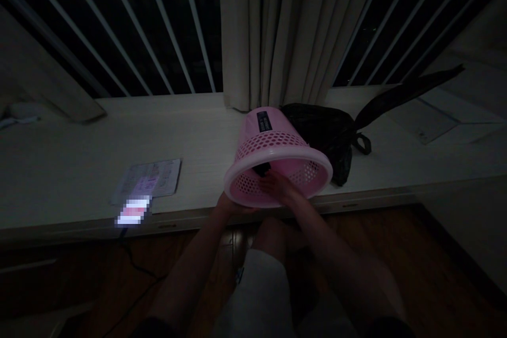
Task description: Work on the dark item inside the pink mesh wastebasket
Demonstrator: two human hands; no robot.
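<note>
A pink plastic wastebasket (277, 154) with a perforated band and a dark label lies tilted on the white ledge, its wide mouth facing me. My left hand (234, 205) supports the lower left of its rim from beneath, fingers partly hidden by the rim. Inside the mouth is my right hand (277, 186), its fingers stretched out toward the left inner wall. Just above those fingers shows a small black patch (261, 170); in the dim light I cannot make out what it is or whether the fingers touch it.
A black plastic bag (328, 129) sits on the ledge (198, 132) right of the basket. To the left lie a paper booklet (152, 177) and a lit, blurred phone-like screen (133, 211) with a cable. Curtains (293, 26) and window bars stand behind; a white box (447, 111) is at right.
</note>
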